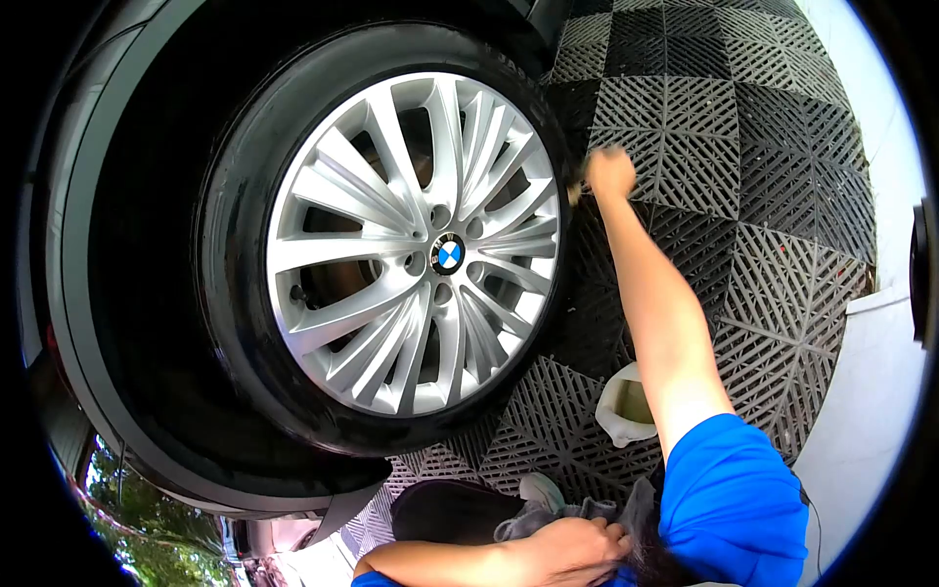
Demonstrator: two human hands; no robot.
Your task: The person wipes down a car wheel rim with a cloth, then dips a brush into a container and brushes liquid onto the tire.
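My right hand point(611, 174) is closed on a small brush point(575, 192), blurred, its tan end at the tread side of a car tire point(240, 293). The black tire looks wet and glossy in places. It carries a silver multi-spoke wheel rim point(337, 254) with a blue and white centre cap point(449, 254). My left hand point(577, 550) is held close to my body, its fingers curled on a grey cloth point(641, 523). Below my right forearm stands a cut-open white plastic container point(614, 416) with yellowish liquid inside.
The dark wheel arch point(83, 293) of the car curves around the tire on the left. Grey and black slatted floor tiles point(665, 127) lie beneath. A white wall point(871, 391) runs along the right. My shoe point(541, 491) is near the bottom.
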